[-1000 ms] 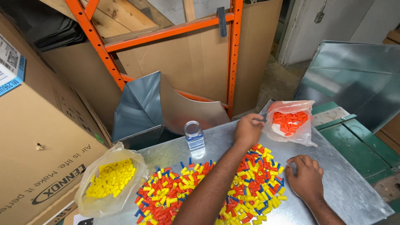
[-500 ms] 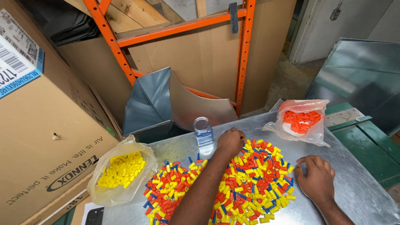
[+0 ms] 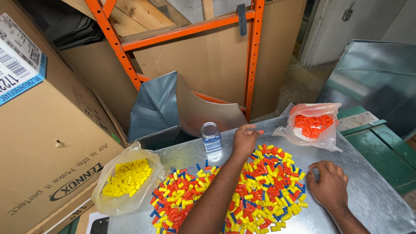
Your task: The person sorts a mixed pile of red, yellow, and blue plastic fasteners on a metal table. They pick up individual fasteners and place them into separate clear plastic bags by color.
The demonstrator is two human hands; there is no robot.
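A heap of small yellow, red and blue plastic caps [image 3: 260, 186] covers the middle of a metal table [image 3: 372, 203]. My left hand [image 3: 243, 141] reaches across the heap to its far edge and pinches one red cap [image 3: 257, 131] between its fingertips. My right hand [image 3: 329, 186] rests on the table at the heap's right edge, fingers loosely spread, holding nothing. A clear bag of red caps [image 3: 313, 125] lies to the right of my left hand. At the table's left end lies a clear bag of yellow caps [image 3: 125, 178]. A small clear jar with blue caps [image 3: 211, 136] stands just left of my left hand.
A large cardboard box [image 3: 47, 143] leans at the left. Bent sheet-metal ducting [image 3: 173, 110] and an orange rack frame [image 3: 251, 56] stand behind the table. A green metal surface [image 3: 381, 151] adjoins the table on the right. A dark phone [image 3: 100, 225] lies at the bottom left.
My left hand drew back from the bag of red caps to the heap's far edge and now pinches a red cap. My right hand stayed at the heap's right side.
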